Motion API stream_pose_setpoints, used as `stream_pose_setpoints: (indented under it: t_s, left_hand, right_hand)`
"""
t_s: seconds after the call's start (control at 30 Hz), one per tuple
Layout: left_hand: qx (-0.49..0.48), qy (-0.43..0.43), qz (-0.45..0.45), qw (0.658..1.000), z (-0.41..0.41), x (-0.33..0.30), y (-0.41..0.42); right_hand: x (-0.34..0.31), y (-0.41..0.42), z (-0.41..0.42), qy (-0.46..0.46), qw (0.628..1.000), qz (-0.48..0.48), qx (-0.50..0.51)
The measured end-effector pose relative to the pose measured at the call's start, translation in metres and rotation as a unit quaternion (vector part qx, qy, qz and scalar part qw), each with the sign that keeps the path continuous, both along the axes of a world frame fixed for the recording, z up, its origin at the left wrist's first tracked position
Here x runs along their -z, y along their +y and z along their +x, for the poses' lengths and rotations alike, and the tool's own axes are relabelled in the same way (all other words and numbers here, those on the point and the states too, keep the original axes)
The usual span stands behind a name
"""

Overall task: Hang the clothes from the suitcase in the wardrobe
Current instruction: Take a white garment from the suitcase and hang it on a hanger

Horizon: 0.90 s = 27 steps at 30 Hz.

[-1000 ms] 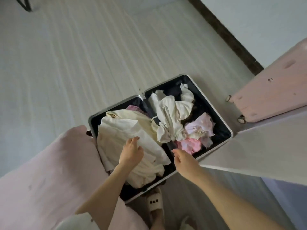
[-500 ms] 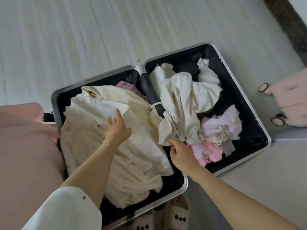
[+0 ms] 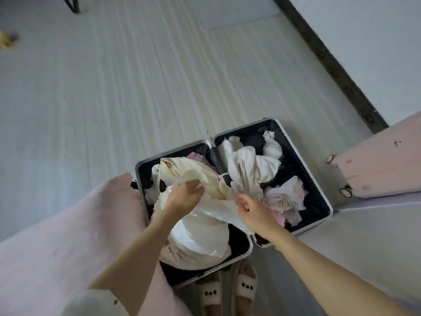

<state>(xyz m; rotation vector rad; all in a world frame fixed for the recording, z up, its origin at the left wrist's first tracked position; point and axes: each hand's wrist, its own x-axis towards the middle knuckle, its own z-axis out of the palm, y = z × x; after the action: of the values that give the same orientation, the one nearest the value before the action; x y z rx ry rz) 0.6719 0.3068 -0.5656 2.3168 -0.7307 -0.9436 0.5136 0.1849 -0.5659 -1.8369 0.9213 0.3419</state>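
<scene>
One open suitcase (image 3: 315, 190) is seen lying flat on the floor, with two black halves side by side. Two hands are seen over it. A cream garment (image 3: 200, 233) in the near-left half is gripped by both — the left hand (image 3: 184, 197) is curled round a bunch of its cloth, and the right hand (image 3: 251, 209) is closed on its edge by the middle of the case. In the right half one white garment (image 3: 248, 169) is heaped, with one pale pink garment (image 3: 284, 197) beside it, and a darker pink bit (image 3: 279, 216) is tucked under the right wrist. A small pink piece (image 3: 197, 157) is seen at the back of the left half. Two slippers (image 3: 227, 293) are worn just below the case. Compared with half a second ago, the cream cloth has been lifted up and bunched, and the case is seen from farther off. The floor (image 3: 114, 99) is made of pale wood planks — a dark skirting board (image 3: 330, 65) is run along a white wall. One pink door (image 3: 382, 163) with two round knobs is seen at the right, and a pink panel (image 3: 57, 236) at the left.
</scene>
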Motion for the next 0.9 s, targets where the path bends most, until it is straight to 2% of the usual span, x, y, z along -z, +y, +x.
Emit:
stream_pose_setpoints:
  t_s: [0.17,0.3,0.43,0.57,0.63,0.77,0.9]
  left_hand:
    - [0.042,-0.001,-0.098,0.994,-0.017,-0.164,-0.016]
    - [0.095,0.015,-0.152,0.984,-0.038,-0.264,-0.025]
    - [0.151,0.016,-0.198,0.968,-0.07,-0.338,-0.018]
    - [0.174,0.004,-0.245,0.954,-0.107,-0.381,-0.004]
    - [0.162,0.004,-0.264,0.951,-0.126,-0.392,0.007]
    - [0.101,0.041,-0.311,0.944,-0.178,-0.394,0.034]
    - [0.083,0.057,-0.302,0.948,-0.237,-0.382,0.045]
  right_hand:
    - [-0.115,0.011,-0.011,-0.055,0.996,-0.032,0.061]
    - [-0.188,0.006,-0.02,-0.116,0.985,-0.076,0.098]
    - [-0.249,0.008,-0.042,-0.139,0.969,-0.201,0.021]
    - [-0.287,0.02,-0.077,-0.107,0.953,-0.279,-0.055]
    - [-0.295,0.033,-0.103,-0.103,0.96,-0.25,-0.076]
    - [-0.287,0.057,-0.176,-0.028,0.959,-0.236,-0.155]
    - [-0.277,0.066,-0.266,0.018,0.975,-0.201,-0.093]
